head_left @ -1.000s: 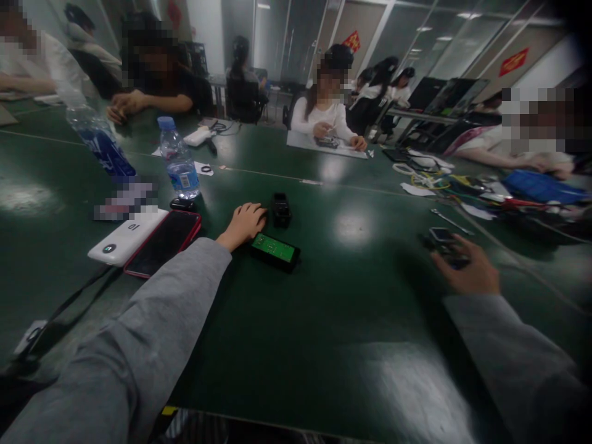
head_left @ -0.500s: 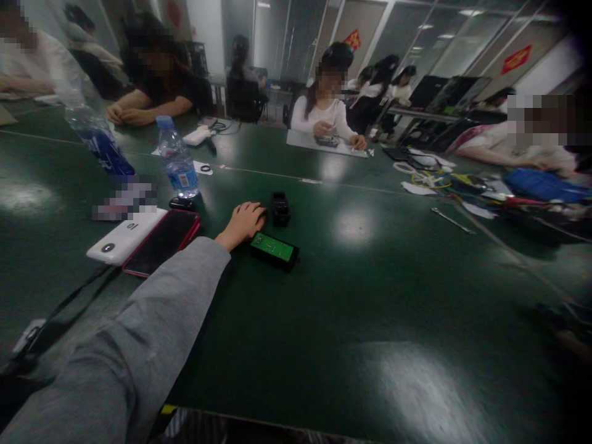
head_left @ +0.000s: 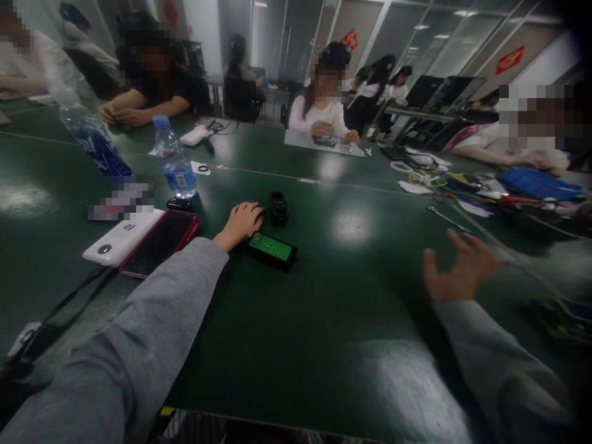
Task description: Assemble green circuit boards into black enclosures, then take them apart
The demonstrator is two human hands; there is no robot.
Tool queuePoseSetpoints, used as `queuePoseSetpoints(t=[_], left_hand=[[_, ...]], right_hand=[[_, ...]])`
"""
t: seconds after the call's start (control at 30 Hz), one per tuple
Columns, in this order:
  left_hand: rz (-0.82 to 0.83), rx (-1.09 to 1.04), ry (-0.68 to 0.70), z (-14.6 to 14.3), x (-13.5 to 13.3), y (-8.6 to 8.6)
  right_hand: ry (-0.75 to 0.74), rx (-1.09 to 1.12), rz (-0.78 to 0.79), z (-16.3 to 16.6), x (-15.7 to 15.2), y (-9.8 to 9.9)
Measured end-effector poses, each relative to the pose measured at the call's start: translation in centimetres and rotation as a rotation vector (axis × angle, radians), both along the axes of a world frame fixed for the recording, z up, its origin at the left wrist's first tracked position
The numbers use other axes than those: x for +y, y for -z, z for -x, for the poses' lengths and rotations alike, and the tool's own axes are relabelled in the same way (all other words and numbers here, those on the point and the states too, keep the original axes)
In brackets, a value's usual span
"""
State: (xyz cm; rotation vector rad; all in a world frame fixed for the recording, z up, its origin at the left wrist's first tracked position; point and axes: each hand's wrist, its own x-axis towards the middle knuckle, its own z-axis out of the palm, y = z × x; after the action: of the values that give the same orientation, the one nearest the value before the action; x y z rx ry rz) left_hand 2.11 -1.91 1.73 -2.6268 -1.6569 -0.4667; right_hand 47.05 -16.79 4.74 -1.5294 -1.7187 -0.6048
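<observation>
My left hand [head_left: 240,223] rests on the dark green table [head_left: 324,333], fingers curled loosely, touching the near end of a black case with a green circuit board [head_left: 272,249]. A small black block [head_left: 279,208] stands just beyond its fingertips. My right hand [head_left: 457,270] hovers over the table at the right, fingers spread apart, holding nothing. A metal wrench [head_left: 447,219] lies just beyond it.
A white power bank [head_left: 121,236], a red-cased phone [head_left: 160,243] and a water bottle [head_left: 173,159] sit left of my left hand. Cables, paper and a blue box [head_left: 536,183] clutter the right. Other people sit around the table's far side.
My right hand held a small dark object one second ago, left the view, and is now back with spread, empty fingers. My left hand has stayed put.
</observation>
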Motion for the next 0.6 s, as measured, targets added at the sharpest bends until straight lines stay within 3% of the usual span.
queuePoseSetpoints(t=[0.07,0.2,0.27,0.4,0.6], left_hand=[[-0.002,-0.004,0.004,0.0,0.0,-0.1],[0.001,0.003,0.006,0.0,-0.2,-0.2],[-0.009,0.002,-0.003,-0.1,-0.2,-0.1],[-0.017,0.002,-0.011,-0.2,-0.1,0.1],[-0.012,-0.002,-0.004,-0.1,0.1,0.2]], right_hand=[[-0.035,0.028,-0.014,4.9,2.8,1.2],[-0.340,0.054,0.202,16.3,8.1,2.0],[-0.447,0.018,0.286,19.8,9.8,1.9],[-0.532,-0.067,0.374,21.2,11.1,2.0],[-0.427,0.122,0.202,20.0,11.2,2.4]])
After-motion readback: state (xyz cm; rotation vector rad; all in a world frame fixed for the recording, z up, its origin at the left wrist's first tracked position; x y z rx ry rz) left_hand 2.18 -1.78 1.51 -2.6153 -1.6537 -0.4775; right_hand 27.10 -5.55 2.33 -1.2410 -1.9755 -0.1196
